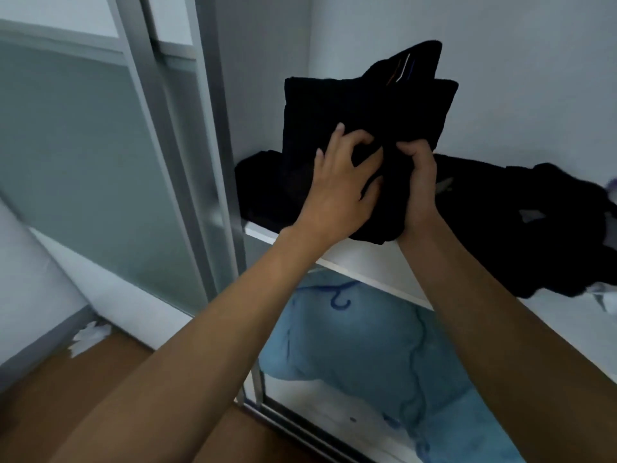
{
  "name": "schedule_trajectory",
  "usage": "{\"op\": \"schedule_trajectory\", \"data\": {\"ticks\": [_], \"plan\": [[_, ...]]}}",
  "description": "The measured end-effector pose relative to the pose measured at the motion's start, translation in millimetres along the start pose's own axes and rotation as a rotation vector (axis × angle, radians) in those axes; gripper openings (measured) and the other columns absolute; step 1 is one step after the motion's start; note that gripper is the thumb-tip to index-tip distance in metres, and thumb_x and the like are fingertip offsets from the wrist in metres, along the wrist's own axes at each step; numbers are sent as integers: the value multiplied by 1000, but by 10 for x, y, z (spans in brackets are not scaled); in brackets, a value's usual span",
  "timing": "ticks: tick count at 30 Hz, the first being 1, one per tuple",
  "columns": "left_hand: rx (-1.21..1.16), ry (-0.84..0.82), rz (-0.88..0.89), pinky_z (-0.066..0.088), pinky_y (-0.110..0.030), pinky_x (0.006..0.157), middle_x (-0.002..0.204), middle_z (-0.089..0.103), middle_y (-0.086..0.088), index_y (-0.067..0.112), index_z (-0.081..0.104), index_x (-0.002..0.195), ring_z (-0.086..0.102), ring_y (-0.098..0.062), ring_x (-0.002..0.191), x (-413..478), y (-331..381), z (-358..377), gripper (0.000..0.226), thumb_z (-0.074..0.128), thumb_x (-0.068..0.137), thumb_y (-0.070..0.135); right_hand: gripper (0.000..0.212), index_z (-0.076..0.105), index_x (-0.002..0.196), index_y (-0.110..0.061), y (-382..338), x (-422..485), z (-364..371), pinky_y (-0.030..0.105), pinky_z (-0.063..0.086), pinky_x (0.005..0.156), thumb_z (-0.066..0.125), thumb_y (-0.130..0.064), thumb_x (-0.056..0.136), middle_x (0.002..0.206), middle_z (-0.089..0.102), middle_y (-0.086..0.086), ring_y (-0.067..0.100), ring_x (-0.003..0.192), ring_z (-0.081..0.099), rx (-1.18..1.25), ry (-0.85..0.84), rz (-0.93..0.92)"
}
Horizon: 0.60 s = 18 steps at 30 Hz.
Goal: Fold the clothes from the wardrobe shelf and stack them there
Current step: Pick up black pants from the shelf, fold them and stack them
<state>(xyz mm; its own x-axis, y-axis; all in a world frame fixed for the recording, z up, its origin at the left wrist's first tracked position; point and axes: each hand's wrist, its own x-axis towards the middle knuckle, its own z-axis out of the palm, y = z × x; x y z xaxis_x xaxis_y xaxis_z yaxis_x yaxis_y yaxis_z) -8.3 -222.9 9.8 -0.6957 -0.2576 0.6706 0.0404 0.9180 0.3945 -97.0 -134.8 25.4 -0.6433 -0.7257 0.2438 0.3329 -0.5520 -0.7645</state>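
Gripping the folded black garment (pixel 367 105) with both hands, we hold it upright over the near edge of the wardrobe shelf (pixel 360 271). Our left hand (pixel 337 190) and right hand (pixel 418 182) clutch its lower part side by side. Loose dark clothes (pixel 534 228) lie on the shelf to the right.

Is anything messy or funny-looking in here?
Yes. The pile of dark clothes lies crumpled on the shelf, drooping over its edge. A white scrap lies on the floor by the sliding door.

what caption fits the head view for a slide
Left hand and right hand grip a partly folded black garment over the white wardrobe shelf, dark clothes heaped beside it.
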Motion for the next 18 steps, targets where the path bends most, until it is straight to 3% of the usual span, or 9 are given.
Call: {"op": "schedule_trajectory", "data": {"ticks": [3, 6, 9, 11, 13, 15, 18], "plan": [[158, 55, 5, 9, -70, 117, 149, 37, -14, 15, 52, 142, 8, -39, 152, 228, -178, -140, 46, 49, 97, 16, 34, 74, 101, -11, 119, 403, 91, 27, 55, 79, 42, -21, 94, 95, 72, 4, 17, 93, 70, 141, -104, -55], [296, 0, 18, 4, -66, 116, 154, 35, -9, 26, 41, 151, 7, -36, 152, 451, -453, -204, 63, 46, 89, 12, 39, 80, 97, -20, 402, 788, 107, 28, 57, 76, 44, -34, 98, 97, 76, 4, 18, 94, 72, 142, -16, 90], [392, -313, -185, 0, -64, 118, 163, 26, 0, 33, 29, 155, 5, -27, 154, 490, -870, -120, 68, 46, 93, 14, 29, 69, 111, -12, 685, 1057, -76, 32, 57, 77, 50, -32, 100, 99, 72, 8, 24, 89, 70, -254, 225, 336], [414, -479, -374, -2, -63, 119, 166, 18, 5, 35, 25, 156, 4, -24, 154, 333, -1172, -5, 65, 47, 97, 19, 11, 61, 98, -7, 789, 1077, -325, 30, 50, 66, 55, -14, 94, 79, 59, 8, 21, 70, 56, -608, 324, 383], [399, -472, -489, -5, -61, 119, 167, 17, 7, 34, 27, 155, 5, -22, 154, 131, -1409, 121, 61, 47, 99, 23, 18, 59, 91, 6, 832, 1058, -524, 46, 46, 64, 55, -12, 90, 77, 46, 7, 21, 71, 43, -819, 320, 306], [373, -435, -510, -8, -56, 119, 166, 20, 7, 33, 31, 154, 8, -20, 154, -16, -1521, 224, 56, 45, 100, 25, 42, 58, 100, 16, 828, 1059, -601, 59, 51, 79, 60, -25, 89, 80, 48, 6, 21, 75, 46, -899, 288, 240], [334, -414, -490, -9, -52, 121, 164, 25, 6, 30, 34, 153, 12, -18, 153, -46, -1572, 303, 53, 44, 101, 25, 51, 66, 81, 0, 845, 1098, -503, 52, 55, 91, 65, -51, 83, 90, 69, 11, 26, 87, 65, -1061, 151, 281]]}}
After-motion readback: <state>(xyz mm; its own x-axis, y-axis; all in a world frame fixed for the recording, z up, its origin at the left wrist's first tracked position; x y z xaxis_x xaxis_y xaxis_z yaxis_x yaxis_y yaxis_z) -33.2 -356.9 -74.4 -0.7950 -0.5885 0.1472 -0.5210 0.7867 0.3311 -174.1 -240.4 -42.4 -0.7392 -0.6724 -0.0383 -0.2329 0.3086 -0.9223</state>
